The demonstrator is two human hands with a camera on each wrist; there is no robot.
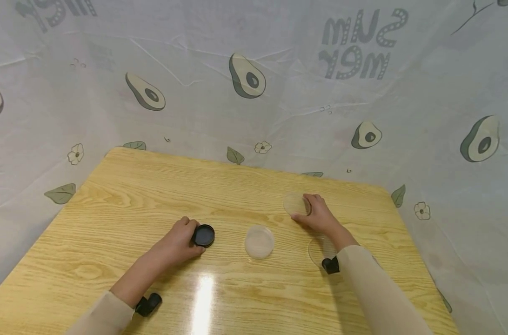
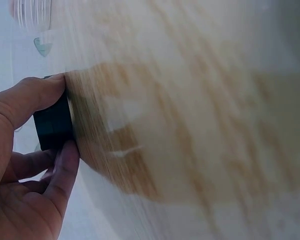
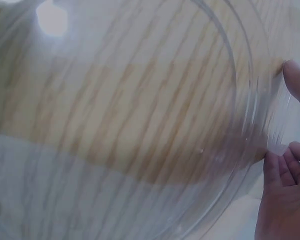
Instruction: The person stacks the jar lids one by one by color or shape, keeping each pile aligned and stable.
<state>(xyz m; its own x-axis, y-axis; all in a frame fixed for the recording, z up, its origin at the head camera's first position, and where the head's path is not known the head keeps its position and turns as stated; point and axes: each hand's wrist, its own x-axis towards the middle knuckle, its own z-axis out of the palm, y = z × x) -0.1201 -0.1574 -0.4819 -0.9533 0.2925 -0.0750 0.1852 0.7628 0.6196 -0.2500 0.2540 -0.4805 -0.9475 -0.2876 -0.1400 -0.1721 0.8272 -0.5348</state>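
Observation:
My left hand (image 1: 179,241) grips a short, round black piece (image 1: 204,236) with a raised rim, standing on the wooden table. The left wrist view has its black side wall (image 2: 54,121) between thumb and fingers. At the right, my right hand (image 1: 319,216) holds a clear round shallow dish (image 1: 295,204) by its edge, thumb and fingers on opposite sides. A second clear dish (image 1: 259,242) lies between the two hands. Partly covered by the right forearm is a third clear round piece (image 1: 317,251), which fills much of the right wrist view.
The wood-grain table (image 1: 153,186) reaches back to a pale curtain (image 1: 187,111) printed with avocados and leaves. Black wrist cameras (image 1: 150,304) sit below the hands. A bright reflection lies on the table's front part.

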